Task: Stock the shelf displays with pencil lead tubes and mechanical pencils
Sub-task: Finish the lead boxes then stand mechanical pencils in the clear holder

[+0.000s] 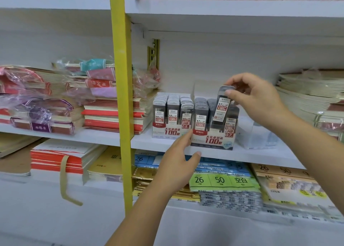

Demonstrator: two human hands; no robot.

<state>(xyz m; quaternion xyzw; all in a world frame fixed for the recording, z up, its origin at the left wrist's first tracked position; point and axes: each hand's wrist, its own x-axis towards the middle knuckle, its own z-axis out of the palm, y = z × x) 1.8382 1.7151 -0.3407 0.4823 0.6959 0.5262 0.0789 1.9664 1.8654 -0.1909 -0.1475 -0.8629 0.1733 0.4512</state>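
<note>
Between notebook stacks, right hand pinches a lead tube above the packed display box, loose left hand touching it.

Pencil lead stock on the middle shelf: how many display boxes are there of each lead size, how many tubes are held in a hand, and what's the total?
0.5 display box: 1
0.7 display box: 1
lead tube pinched by the right hand: 1
Total: 3

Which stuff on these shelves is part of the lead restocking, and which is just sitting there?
Job: 0.7 lead tube pinched by right hand; 0.7 display box, left hand touching it; 0.5 display box.
Lying about: notebook stacks; green label packs.
</note>
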